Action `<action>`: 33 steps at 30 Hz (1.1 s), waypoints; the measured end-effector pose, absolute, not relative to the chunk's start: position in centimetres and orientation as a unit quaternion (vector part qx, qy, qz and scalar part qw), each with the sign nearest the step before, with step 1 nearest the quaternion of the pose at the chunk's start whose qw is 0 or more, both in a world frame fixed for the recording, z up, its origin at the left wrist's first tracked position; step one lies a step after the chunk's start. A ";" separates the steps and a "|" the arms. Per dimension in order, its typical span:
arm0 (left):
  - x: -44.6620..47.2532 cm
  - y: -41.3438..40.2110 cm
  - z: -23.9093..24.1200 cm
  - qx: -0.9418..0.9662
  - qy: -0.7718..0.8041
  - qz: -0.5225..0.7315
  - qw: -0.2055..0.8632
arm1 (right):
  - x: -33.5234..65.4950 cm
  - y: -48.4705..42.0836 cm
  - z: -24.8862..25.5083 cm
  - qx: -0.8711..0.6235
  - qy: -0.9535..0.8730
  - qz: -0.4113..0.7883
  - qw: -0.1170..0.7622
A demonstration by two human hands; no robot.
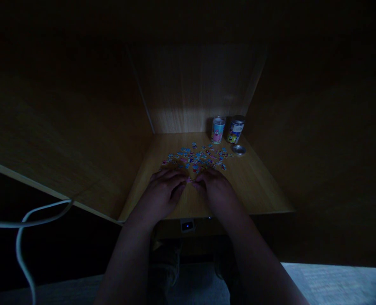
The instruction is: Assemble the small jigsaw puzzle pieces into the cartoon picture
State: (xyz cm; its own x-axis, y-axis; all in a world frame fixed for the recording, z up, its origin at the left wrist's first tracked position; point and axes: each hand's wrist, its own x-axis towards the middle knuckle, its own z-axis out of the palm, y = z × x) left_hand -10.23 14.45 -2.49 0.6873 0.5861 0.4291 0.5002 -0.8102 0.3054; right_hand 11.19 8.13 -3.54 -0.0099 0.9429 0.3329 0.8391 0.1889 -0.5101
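Observation:
Loose jigsaw puzzle pieces (200, 156), mostly blue, pink and white, lie scattered over the wooden shelf just beyond my hands. My left hand (165, 186) is pinched at the near side of the pile, with a small pinkish puzzle piece (189, 180) at its fingertips. From the other side, my right hand (211, 182) closes its thumb and fingers at the edge of the same spot. In this dim light I cannot make out whether one piece or two joined ones lie between the fingertips.
A pink-and-blue printed can (217, 130) and a second can (235, 129) with a cartoon print stand at the back right. In front of them lies a round metal lid (239, 150). Wooden walls enclose the shelf (254, 190). A white cable (21, 241) hangs at the left.

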 end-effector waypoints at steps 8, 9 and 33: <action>-10.1 14.4 -2.5 0.911 0.310 0.262 0.076 | 11.1 8.2 -3.3 -0.637 -0.709 0.081 0.292; -10.1 14.4 -2.5 0.911 0.307 0.262 0.077 | 11.1 8.2 -3.3 -0.638 -0.708 0.078 0.292; -10.0 14.3 -2.4 0.914 0.296 0.265 0.077 | 11.0 7.9 -3.4 -0.622 -0.715 0.057 0.313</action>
